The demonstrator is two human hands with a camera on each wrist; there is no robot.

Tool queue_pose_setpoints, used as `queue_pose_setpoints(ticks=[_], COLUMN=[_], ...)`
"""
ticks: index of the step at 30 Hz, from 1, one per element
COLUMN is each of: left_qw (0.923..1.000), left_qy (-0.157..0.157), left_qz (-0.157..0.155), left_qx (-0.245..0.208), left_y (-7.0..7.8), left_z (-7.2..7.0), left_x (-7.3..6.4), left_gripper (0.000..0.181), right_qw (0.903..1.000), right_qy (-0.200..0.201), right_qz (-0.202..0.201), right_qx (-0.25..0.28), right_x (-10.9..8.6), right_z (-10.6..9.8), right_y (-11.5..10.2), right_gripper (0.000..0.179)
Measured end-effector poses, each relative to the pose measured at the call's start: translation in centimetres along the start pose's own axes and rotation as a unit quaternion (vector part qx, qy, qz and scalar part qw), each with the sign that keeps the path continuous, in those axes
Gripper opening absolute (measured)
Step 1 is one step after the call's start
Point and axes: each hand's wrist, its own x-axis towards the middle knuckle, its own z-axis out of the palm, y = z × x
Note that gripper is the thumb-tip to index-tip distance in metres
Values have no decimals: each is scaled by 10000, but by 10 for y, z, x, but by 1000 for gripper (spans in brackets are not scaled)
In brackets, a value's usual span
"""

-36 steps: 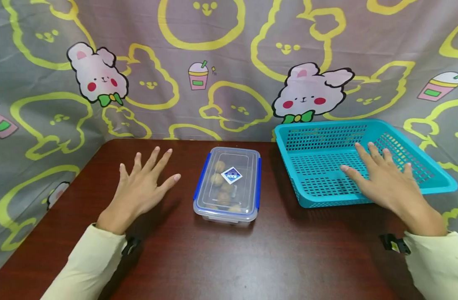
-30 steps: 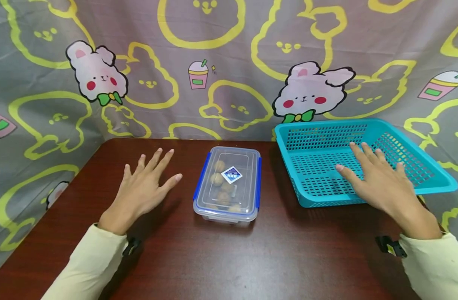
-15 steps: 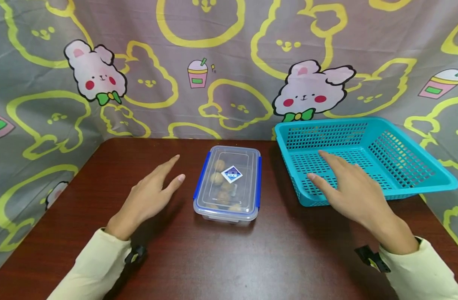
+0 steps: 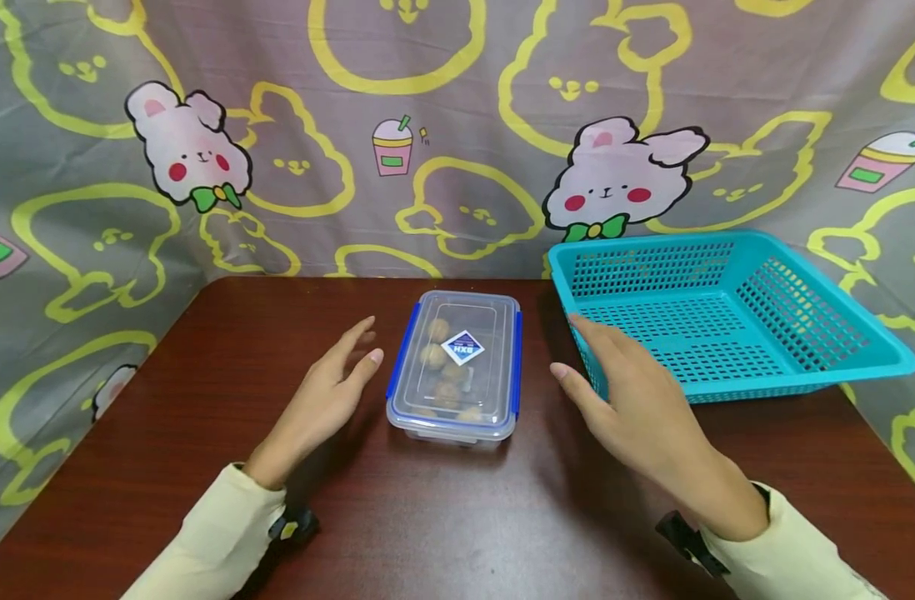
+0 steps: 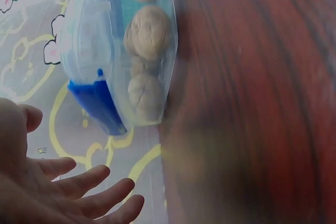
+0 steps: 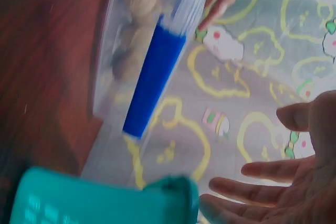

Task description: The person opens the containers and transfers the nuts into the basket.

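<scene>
A clear plastic food container (image 4: pixel 457 367) with blue side latches sits mid-table, its lid on. Several walnuts (image 5: pixel 150 32) show through its wall in the left wrist view. My left hand (image 4: pixel 318 404) hovers just left of the container, fingers loosely extended, palm turned toward it. On the other side, my right hand (image 4: pixel 641 408) is held a little way off the right latch, fingers spread and holding nothing. A blue latch (image 6: pixel 155 80) faces the right palm in the right wrist view.
A turquoise slotted basket (image 4: pixel 802 385) stands at the back right, behind my right hand. The dark wooden table (image 4: pixel 457 533) runs back to a patterned curtain (image 4: pixel 457 125). A white label (image 4: pixel 462 347) is on the lid.
Both hands have moved inward toward the container, the right one leftward from over the basket, the left one slightly right. Their palms have turned to face each other. The container and basket have stayed put.
</scene>
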Motion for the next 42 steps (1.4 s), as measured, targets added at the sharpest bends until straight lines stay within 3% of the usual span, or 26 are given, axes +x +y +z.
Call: queue_pose_setpoints(ticks=[5,11,15,19,22,27,29,35,42], left_qw=[9960,9795,9667,9580,9513,9326,9279,9282,9292], left_qy=[-121,-249,-355,-455,-501,-523,-536,-532,-458], left_qz=[-213,-495,-675,-794,-811,-934,-1017,-1105,-1008], left_qx=[-859,-1937,-2442,-2718,-2932,-3447,-3546,-3512,-3527], left_y=[0,2,5,7,8,9,9,9,11], left_z=[8,16,21,28,33,41,43,51,58], left_x=[2,2,2,3,4,6,6,8,7], left_gripper=[57,54,55,56,57,58,58,57,58], right_qw=[9976,9853,9703,9464,9249,8834,8773,8665,8626], right_qy=[-250,-810,-1211,-1498,-1408,-1132,-1001,-763,-633], right_qz=[-21,376,879,1484,1705,1938,1999,2065,2146], right_qx=[648,1455,1901,2448,3093,4113,4246,4480,4537], right_x=[2,6,14,21,25,26,25,26,27], right_z=[18,38,47,58,70,91,97,109,114], right_y=[-10,-13,-12,-11,-10,-10,-11,-15,-19], right_gripper=[66,69,68,68,66,65,65,64,63])
